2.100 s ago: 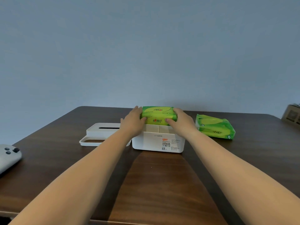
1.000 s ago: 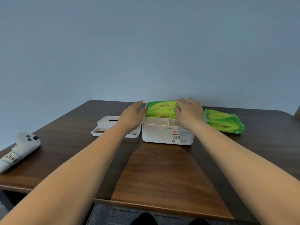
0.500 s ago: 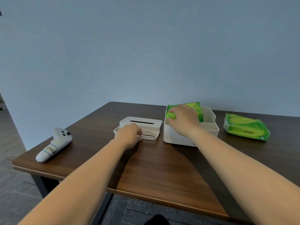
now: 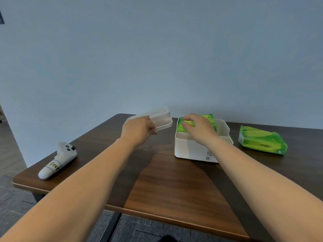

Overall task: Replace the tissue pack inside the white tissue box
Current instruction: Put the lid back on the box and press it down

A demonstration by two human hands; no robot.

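The white tissue box point(image 4: 192, 151) stands open on the dark wooden table, with a green tissue pack point(image 4: 208, 119) lying in its far compartment. My right hand point(image 4: 199, 128) rests on top of that pack, fingers pressing on it. My left hand point(image 4: 138, 131) grips the white lid point(image 4: 160, 117) by its near edge and holds it tilted in the air, left of the box. A second green tissue pack point(image 4: 262, 142) lies flat on the table to the right of the box.
A white handheld controller point(image 4: 58, 159) lies near the table's left edge. The table's front edge point(image 4: 157, 217) runs close below my forearms, with grey floor beyond. A plain wall stands right behind the table.
My left hand has closed on the lid and lifted it off the table. My right hand stays on the pack in the box. The view has shifted left over the last two seconds.
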